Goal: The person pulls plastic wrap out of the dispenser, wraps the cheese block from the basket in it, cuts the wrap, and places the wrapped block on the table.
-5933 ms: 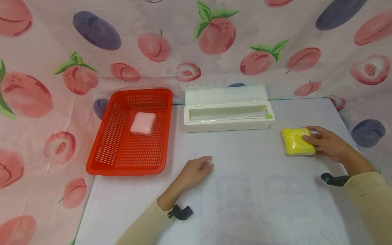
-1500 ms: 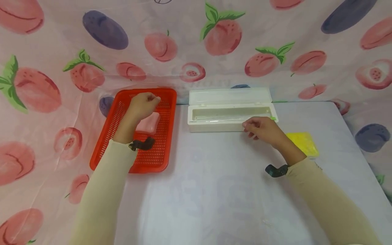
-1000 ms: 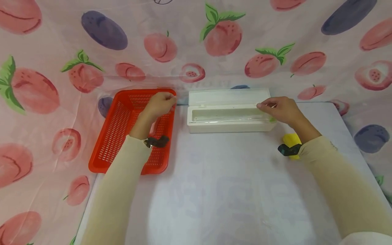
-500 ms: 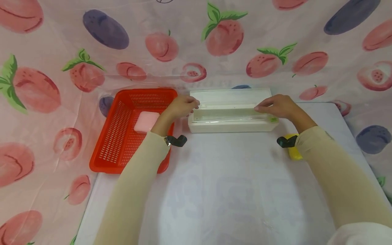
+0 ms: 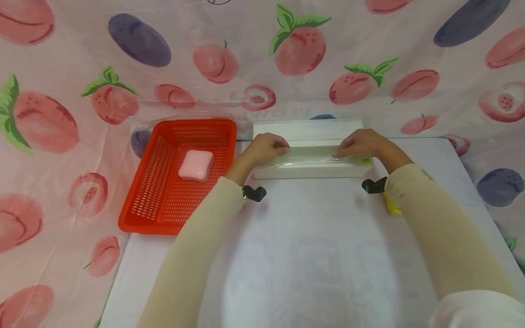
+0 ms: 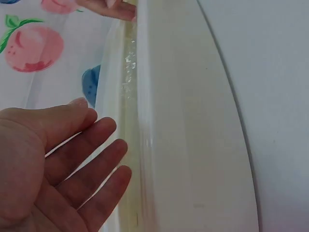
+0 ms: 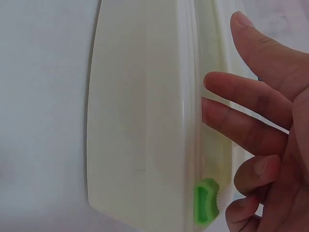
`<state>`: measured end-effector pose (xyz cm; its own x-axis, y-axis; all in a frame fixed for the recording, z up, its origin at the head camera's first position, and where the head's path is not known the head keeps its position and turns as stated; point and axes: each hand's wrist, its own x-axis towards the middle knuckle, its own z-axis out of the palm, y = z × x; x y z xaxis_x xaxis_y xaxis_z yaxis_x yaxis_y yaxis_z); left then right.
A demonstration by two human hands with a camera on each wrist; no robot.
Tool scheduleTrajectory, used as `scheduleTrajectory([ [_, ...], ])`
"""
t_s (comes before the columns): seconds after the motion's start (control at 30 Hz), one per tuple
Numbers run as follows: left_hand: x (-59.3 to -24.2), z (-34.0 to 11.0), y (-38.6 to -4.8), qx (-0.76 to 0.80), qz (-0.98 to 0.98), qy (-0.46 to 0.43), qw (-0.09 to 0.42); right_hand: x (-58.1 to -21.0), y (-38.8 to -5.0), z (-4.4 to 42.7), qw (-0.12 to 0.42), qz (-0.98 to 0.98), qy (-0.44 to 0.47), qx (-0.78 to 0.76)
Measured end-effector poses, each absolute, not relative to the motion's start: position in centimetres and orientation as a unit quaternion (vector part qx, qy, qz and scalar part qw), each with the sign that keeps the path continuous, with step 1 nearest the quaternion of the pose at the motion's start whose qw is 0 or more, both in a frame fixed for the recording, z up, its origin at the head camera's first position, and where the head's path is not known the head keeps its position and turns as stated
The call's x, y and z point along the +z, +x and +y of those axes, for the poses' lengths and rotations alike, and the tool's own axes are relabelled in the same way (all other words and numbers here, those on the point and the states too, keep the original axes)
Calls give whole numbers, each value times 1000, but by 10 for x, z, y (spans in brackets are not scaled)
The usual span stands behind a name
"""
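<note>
A long white cling film dispenser lies with its lid raised; clear film shows crinkled along its slot. Over the left part of the slot is my left hand, its fingers loosely bent; in the left wrist view nothing shows between them. My right hand reaches into the slot's right part. In the right wrist view its index and middle fingers extend to the slot edge, thumb apart, the other two fingers curled. The green slide cutter sits at the dispenser's right end.
Left of the dispenser stands a red perforated basket holding a pink cushion-shaped block. A yellow block lies partly hidden under my right forearm. Behind the white-covered table hangs a fruit-print cloth.
My right hand has let go of the yellow block and moved left to the dispenser. The left hand has passed above the basket and moved right over the slot.
</note>
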<state>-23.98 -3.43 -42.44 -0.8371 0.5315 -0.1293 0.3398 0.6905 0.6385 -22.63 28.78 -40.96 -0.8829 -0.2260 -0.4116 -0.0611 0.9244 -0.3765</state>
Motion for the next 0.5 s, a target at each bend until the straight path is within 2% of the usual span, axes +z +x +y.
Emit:
scheduleTrajectory([
  [0.3,-433,-17,-244,264,904,297,158,-413,-229,278,240,950,-92,-180],
  [0.5,-442,-15,-246,242,909,301,155,-416,-229,269,236,947,-107,-190],
])
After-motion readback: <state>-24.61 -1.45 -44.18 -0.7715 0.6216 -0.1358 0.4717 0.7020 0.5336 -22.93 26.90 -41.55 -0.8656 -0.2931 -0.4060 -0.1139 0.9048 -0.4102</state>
